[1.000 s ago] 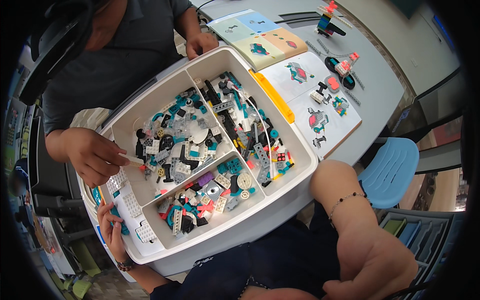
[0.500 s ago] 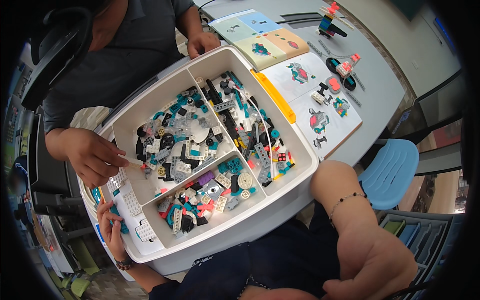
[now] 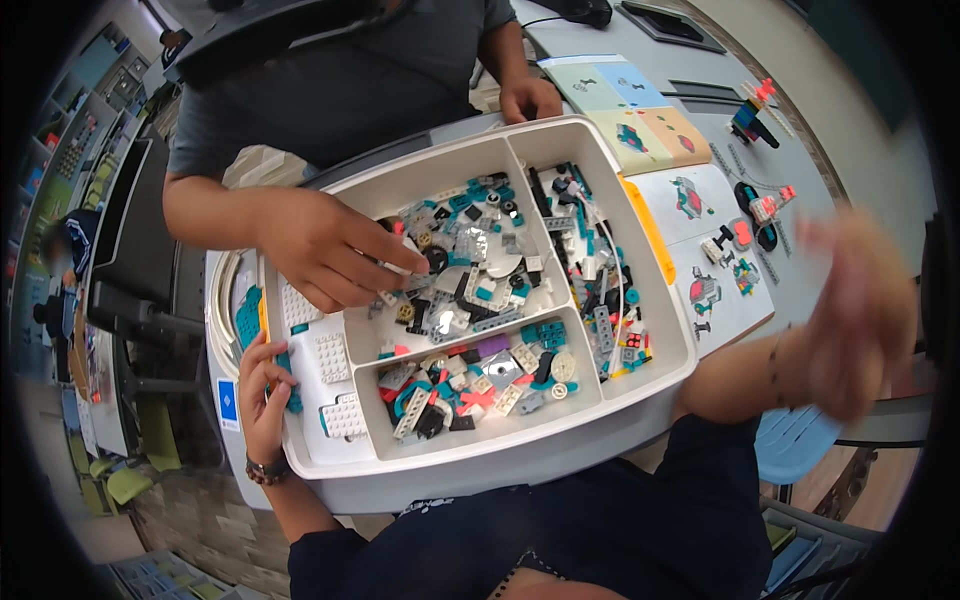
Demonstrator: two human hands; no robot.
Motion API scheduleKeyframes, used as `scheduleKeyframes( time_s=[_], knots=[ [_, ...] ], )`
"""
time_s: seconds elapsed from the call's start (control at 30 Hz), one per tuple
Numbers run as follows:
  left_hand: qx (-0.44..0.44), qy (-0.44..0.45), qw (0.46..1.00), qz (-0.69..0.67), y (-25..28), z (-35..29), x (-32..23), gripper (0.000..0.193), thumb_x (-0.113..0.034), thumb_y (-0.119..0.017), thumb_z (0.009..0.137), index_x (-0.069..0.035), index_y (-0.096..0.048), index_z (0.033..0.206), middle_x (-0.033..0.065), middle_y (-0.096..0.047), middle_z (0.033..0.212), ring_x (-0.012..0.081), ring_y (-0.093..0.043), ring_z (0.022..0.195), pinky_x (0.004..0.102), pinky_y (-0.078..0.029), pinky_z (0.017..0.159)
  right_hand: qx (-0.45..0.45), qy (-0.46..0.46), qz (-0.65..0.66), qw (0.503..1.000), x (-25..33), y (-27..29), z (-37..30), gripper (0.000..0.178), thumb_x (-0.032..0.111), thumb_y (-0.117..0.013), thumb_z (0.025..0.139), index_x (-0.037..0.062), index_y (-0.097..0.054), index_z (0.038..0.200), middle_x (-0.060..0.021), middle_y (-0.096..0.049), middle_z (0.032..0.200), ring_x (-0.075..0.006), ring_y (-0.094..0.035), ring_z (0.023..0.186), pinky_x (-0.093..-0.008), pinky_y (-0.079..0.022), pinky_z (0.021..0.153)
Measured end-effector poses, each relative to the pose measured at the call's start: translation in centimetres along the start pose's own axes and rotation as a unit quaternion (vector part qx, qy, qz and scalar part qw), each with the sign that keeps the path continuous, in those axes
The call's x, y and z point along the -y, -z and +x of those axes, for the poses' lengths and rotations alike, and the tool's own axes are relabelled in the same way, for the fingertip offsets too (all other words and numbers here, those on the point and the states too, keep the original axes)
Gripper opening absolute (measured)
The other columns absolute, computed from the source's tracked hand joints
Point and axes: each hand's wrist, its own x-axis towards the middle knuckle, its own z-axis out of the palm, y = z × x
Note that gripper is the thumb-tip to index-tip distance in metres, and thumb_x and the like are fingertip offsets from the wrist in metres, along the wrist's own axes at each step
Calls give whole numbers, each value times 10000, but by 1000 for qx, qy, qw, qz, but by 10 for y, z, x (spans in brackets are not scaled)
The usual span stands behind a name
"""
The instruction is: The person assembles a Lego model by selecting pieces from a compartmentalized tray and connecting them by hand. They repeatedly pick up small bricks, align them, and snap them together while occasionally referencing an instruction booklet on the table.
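A white sorting tray (image 3: 500, 447) full of loose building bricks lies before me. My left hand (image 3: 264, 392) is closed at its left edge, fingers curled at the wall beside a teal piece (image 3: 291, 388). My right hand (image 3: 862, 305) is raised at the far right, smeared by motion, so its fingers cannot be made out; it is over the side of the table, right of the open booklet (image 3: 725, 200). Another person's hand (image 3: 335, 248) reaches into the tray's large compartment, its fingertips among the bricks.
The other person's second hand (image 3: 530, 98) rests by the tray's far rim. Brick models stand at the right: a tall one (image 3: 750, 122) and a red-and-white one (image 3: 768, 207). A black tablet (image 3: 672, 27) lies at the back. A blue chair (image 3: 797, 445) stands below my right arm.
My right hand has risen from low at the right to beside the booklet. The other person's hand has moved right, deeper over the bricks. The whole view has shifted; my left hand stays at the edge.
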Motion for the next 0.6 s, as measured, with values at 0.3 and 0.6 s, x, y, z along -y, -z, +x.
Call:
scheduleKeyframes(
  time_s=[0.3,0.6],
  knots=[
    [-9,1,1000,-4,-1,-8,1,132,-155,-518,753,-38,-532,693,113,-523,1126,321,-294,1245,447,-221,995,-210,-36,32,977,-28,-8,13,629,43,-427,672,-19,-309,1286,-250,-326,1307,-351,-331,1223,-484,-203,1024],
    [6,-6,1000,19,4,-8,2,196,-230,-541,725,-40,-581,752,129,-513,1146,326,-294,1244,457,-213,1002,-355,-127,17,926,-47,1,14,537,30,-419,739,-63,-308,1257,-258,-358,1268,-368,-362,1182,-518,-203,1016]
  ],
)
